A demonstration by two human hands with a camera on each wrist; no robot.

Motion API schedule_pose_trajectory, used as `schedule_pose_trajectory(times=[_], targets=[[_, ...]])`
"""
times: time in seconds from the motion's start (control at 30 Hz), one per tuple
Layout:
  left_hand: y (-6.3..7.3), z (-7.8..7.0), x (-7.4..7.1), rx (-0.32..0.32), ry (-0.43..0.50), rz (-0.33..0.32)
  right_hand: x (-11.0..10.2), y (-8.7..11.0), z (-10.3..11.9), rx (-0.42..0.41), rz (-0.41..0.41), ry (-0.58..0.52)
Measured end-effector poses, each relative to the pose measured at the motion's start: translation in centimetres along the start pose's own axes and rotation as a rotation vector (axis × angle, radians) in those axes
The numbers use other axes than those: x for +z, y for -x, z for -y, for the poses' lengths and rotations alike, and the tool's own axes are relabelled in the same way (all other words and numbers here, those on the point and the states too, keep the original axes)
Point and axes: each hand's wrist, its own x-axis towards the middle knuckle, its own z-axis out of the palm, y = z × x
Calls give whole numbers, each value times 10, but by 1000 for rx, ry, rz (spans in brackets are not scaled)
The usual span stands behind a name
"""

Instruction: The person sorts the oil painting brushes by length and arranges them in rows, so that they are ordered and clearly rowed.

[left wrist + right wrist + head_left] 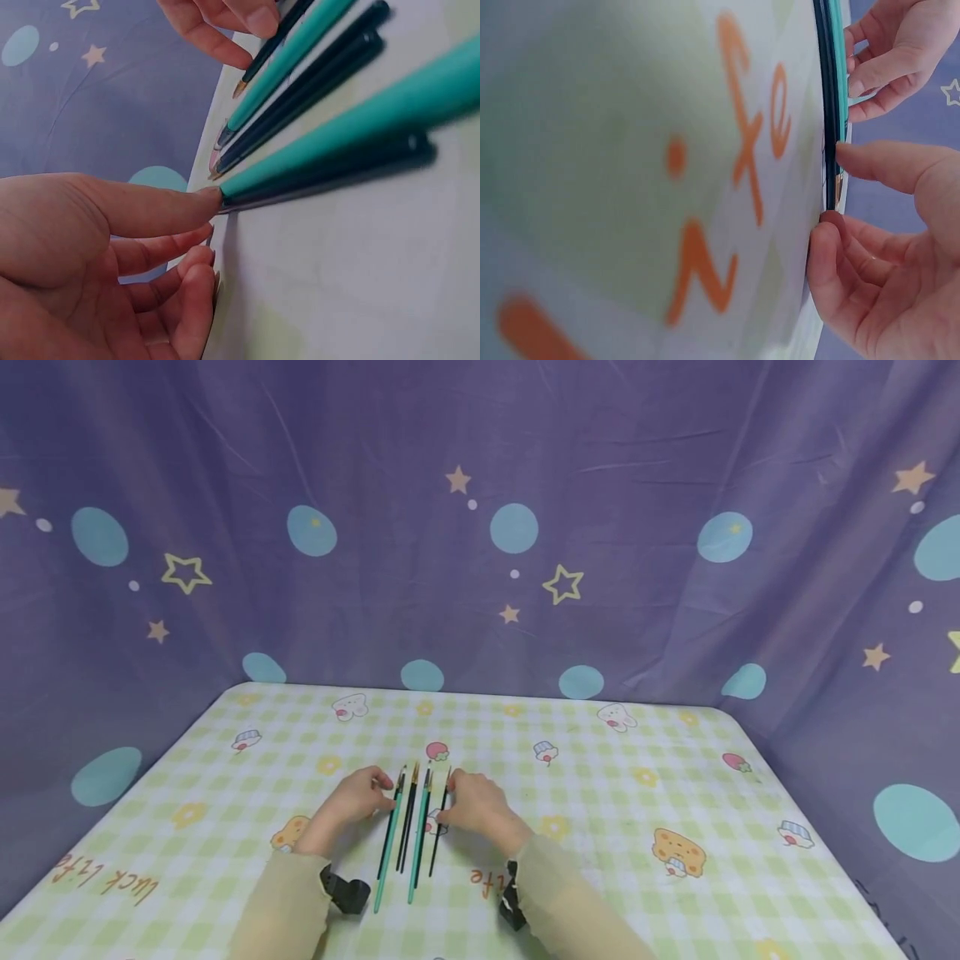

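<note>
Here we have a curtained-off craft table: purple curtain point(637, 593) dotted with stars and blue spots across the upper frame, draping down both sides; cartoon-printed checked tablecloth point(600, 793) below, paintbrushes point(418, 847) at lower centre. Home or studio? Can't tell!

Brush handles point(360, 124) smooth; backdrop point(420, 577) creased, matt cloth.

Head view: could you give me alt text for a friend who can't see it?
A person's left hand and right hand flank a loose row of teal and black paintbrushes lying tips-away on a green-and-white checked tablecloth with cartoon prints. Behind hangs a purple curtain patterned with stars and blue ovals.
</note>
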Motion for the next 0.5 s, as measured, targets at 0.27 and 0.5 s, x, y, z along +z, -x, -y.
schedule_pose_trajectory(times=[0.27, 0.5], targets=[[3, -1, 1, -20, 37, -25, 3, 0, 2, 15, -12, -52], [2, 2, 4, -17, 49, -50, 2, 0, 3, 37, -1, -52]])
